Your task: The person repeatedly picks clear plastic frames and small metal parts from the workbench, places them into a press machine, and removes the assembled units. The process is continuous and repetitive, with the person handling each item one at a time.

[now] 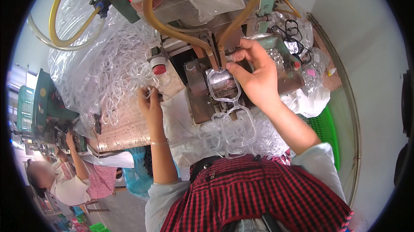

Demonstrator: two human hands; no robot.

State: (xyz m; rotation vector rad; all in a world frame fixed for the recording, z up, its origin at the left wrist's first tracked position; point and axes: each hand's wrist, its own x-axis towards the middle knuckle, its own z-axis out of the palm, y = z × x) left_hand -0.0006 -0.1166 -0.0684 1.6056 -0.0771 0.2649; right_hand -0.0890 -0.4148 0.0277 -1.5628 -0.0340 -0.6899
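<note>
A clear plastic eyeglass frame [234,101] rests with one rim on the metal fixture of a bench machine [199,81]. Its other rim hangs toward me, over a heap of similar clear frames [211,138] near my lap. My right hand [258,74] is at the fixture, thumb and fingers pinched close to the upper rim and the tips of two amber tubes [222,53]. What lies between those fingertips is too small to make out. To the left, my left hand [151,101] is closed above the wooden bench, its fingertips around something small that I cannot make out.
Many clear plastic parts [110,68] lie in a large plastic bag on the left. A red push button [159,69] sits beside the fixture. A green metal tray [284,66] holds small shiny parts. At right stands a green basket [323,130]; a co-worker [71,180] sits far left.
</note>
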